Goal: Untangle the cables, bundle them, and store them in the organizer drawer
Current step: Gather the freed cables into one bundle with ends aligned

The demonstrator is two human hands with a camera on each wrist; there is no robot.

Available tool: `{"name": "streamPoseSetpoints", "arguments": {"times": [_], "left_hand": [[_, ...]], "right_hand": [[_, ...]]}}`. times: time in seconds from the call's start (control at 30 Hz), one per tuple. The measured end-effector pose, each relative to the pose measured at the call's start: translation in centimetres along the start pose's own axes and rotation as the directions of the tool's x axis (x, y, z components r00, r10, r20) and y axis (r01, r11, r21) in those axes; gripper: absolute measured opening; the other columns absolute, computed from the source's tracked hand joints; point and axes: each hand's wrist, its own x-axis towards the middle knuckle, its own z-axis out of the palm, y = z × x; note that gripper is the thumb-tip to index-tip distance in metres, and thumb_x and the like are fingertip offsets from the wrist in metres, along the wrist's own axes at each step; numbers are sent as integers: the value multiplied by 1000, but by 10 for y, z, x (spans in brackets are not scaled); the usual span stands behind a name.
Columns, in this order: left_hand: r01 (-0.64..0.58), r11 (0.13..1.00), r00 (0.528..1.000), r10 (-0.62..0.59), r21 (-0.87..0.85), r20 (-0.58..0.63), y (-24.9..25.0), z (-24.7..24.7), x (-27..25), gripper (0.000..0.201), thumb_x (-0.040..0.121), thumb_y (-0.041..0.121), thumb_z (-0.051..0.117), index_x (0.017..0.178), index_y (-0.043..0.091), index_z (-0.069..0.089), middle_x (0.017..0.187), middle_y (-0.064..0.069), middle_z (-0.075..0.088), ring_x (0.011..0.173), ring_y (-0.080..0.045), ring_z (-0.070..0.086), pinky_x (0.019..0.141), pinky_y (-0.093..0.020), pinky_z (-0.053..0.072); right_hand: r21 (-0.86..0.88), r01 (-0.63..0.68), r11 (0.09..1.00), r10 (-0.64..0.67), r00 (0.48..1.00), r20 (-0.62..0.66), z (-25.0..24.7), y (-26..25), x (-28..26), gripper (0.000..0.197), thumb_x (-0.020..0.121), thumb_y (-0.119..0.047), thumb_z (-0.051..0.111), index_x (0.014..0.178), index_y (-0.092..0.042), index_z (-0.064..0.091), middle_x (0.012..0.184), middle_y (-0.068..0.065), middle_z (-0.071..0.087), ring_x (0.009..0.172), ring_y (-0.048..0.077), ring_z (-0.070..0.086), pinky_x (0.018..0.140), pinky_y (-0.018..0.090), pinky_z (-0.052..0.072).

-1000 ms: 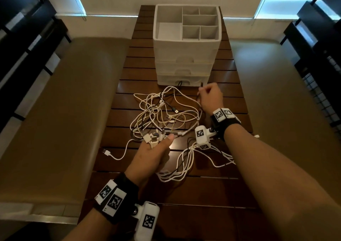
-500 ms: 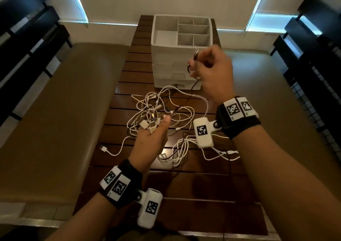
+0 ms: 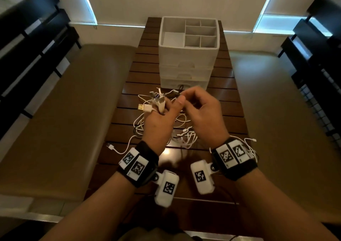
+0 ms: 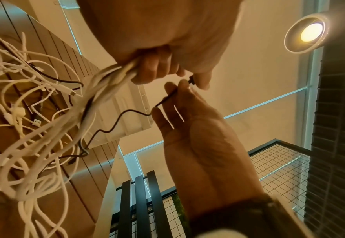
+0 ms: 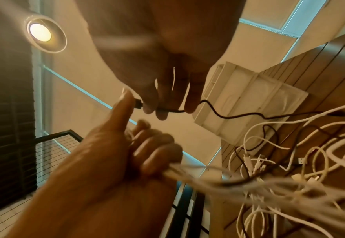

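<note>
My left hand (image 3: 166, 105) is raised over the table and grips a bunch of white cables (image 4: 114, 75) just below their plug ends (image 3: 156, 100). They trail down into the cable tangle (image 3: 184, 133) on the wooden table (image 3: 230, 111). My right hand (image 3: 186, 95) pinches the plug of a thin black cable (image 5: 218, 112) right beside my left thumb (image 5: 122, 109). In the left wrist view the black cable (image 4: 114, 124) runs down into the white tangle (image 4: 24, 112). The white organizer (image 3: 188, 60) stands behind the hands with its three drawers shut.
Several open compartments top the organizer (image 5: 249, 103). One white connector (image 3: 110, 146) lies near the table's left edge. Beige benches (image 3: 64, 121) flank the table on both sides. Black slatted furniture (image 3: 313, 56) and wire mesh stand further out.
My left hand lifted its bunch of white plug ends off the table. My right hand brought the black cable's end down from in front of the organizer to my left thumb.
</note>
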Motion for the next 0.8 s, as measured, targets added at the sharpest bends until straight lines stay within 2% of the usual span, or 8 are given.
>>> {"name": "streamPoseSetpoints", "arguments": {"times": [0.13, 0.27, 0.37, 0.47, 0.57, 0.67, 0.73, 0.8], "left_hand": [[-30, 997, 999, 31, -64, 15, 6, 6, 0, 29, 93, 13, 76, 81, 17, 51, 57, 14, 45, 50, 1, 48, 59, -13, 48], [-21, 1000, 1000, 21, -24, 3, 5, 5, 0, 23, 97, 22, 74, 81, 15, 59, 59, 8, 50, 51, -1, 51, 54, -15, 48], [1, 999, 1000, 0, -40, 26, 2, 6, -3, 24, 103, 26, 65, 85, 9, 65, 56, 9, 56, 49, 0, 54, 50, -13, 44], [8, 999, 1000, -7, -44, 29, -1, 2, -5, 27, 106, 25, 59, 94, 5, 71, 64, 10, 69, 62, 1, 67, 59, -13, 50], [-4, 997, 1000, 5, -75, 13, -6, -2, -4, 30, 106, 25, 60, 100, -1, 73, 77, 4, 75, 77, -6, 73, 69, -17, 54], [-15, 999, 1000, 16, -46, 15, -7, -4, -7, 35, 107, 25, 58, 99, -6, 73, 76, 2, 75, 76, -9, 74, 68, -19, 55], [-28, 999, 1000, 28, -28, -4, -7, -7, -3, 32, 107, 28, 59, 91, 3, 71, 70, 6, 68, 70, -8, 68, 66, -23, 54], [-46, 999, 999, 46, 17, -27, -3, -13, 4, 32, 106, 34, 60, 80, 17, 63, 64, 10, 58, 63, -7, 57, 63, -26, 48]], "right_hand": [[3, 38, 999, -38, 999, -32, 6, -2, -10, 14, 96, -3, 66, 104, -13, 70, 95, -5, 72, 91, 20, 71, 80, 47, 60], [52, 24, 998, -21, 998, -51, 12, -4, -14, 13, 95, 1, 67, 98, -11, 70, 90, 1, 72, 88, 24, 71, 80, 52, 59], [66, 2, 998, 1, 999, -36, 17, -6, -15, 16, 95, 2, 66, 100, -13, 71, 92, -1, 73, 91, 23, 72, 82, 50, 60], [34, -40, 999, 41, 999, -23, 21, -6, -15, 13, 97, -3, 66, 98, -16, 70, 87, -2, 70, 84, 17, 69, 77, 43, 61], [5, -83, 997, 83, 996, -26, 26, -8, -17, 6, 99, -11, 68, 96, -17, 66, 82, -3, 67, 75, 10, 64, 71, 32, 59], [11, -124, 992, 125, 992, -32, 25, -12, -22, 11, 98, -15, 70, 104, -17, 61, 82, 1, 66, 75, 14, 66, 70, 32, 61], [5, -151, 988, 151, 988, 33, 20, -11, -26, 21, 95, -16, 74, 108, -17, 58, 83, 4, 65, 73, 16, 65, 67, 26, 59], [-95, -181, 979, 196, 963, 187, 16, -3, -31, 24, 92, -20, 77, 109, -20, 60, 90, 3, 66, 78, 15, 64, 71, 25, 57]]}}
